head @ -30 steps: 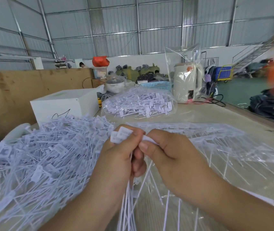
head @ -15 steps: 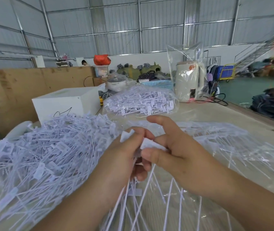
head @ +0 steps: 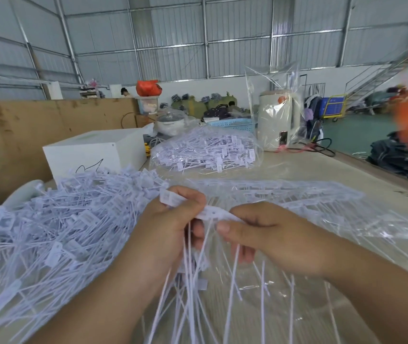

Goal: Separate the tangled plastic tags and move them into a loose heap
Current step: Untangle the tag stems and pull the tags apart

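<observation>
**Peel the tags apart at the heads**

Nearest me, long tails hang from the bunch (head: pixel 193 281) toward 6 o'clock. Above them my left hand (head: pixel 168 232) has its grip clenched on the tag heads, and my right hand (head: pixel 270 234) pinches the connected strip at 3 o'clock of it. I judge the best move is a short sideways pull, keeping the tails hanging free so they don't snag. The loose heap (head: pixel 56 232) lies at 9 o'clock on the desk (head: pixel 322 167); a bag (head: pixel 205 152) of tags sits at 12 o'clock.
</observation>
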A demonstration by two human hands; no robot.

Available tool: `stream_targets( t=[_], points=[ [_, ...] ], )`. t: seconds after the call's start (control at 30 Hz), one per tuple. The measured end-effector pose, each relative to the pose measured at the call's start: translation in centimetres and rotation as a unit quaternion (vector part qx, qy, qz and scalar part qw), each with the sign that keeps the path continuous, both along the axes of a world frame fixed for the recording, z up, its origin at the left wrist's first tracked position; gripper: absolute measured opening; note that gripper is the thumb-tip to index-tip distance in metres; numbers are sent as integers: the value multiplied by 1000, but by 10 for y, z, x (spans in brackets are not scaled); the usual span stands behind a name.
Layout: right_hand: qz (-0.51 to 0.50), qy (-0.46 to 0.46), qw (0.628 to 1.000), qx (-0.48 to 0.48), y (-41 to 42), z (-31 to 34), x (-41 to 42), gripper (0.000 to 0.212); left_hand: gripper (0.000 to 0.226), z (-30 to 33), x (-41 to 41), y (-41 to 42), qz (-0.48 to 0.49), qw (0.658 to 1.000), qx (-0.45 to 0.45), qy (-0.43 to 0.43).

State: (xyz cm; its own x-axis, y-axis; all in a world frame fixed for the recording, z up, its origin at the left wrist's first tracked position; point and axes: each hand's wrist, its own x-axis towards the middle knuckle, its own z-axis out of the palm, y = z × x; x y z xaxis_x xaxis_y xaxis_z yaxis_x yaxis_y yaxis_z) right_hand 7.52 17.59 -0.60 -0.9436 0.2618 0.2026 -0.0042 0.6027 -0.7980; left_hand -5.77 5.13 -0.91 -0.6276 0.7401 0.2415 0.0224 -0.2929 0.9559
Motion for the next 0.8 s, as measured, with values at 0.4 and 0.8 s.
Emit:
stream_targets(
  t=[0.4,0.8],
  points=[
    [2,35,999,-10,-6,2,0,26,14,0,6,1,-40,998,-39,34],
    [-95,144,985,-15,-4,0,-2,29,23,-1,-20,6,42,996,-21,-78]
  ],
)
